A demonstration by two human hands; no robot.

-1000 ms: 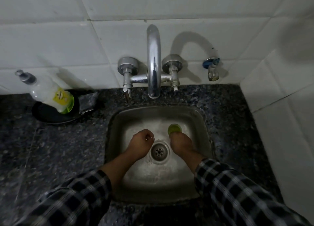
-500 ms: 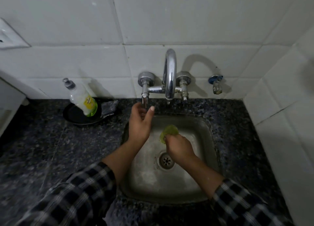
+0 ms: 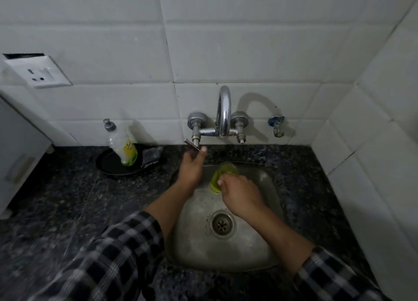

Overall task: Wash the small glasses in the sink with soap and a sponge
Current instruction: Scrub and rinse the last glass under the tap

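Left hand (image 3: 192,167) stretches up, fingers nearly straight, tips on the tap lever (image 3: 191,144); right hand (image 3: 239,196) pinches the green glass (image 3: 216,179), tilted over the sink (image 3: 267,181), far end. Risk: a hard turn blasts water, and that light pinch could let wet glass slip.
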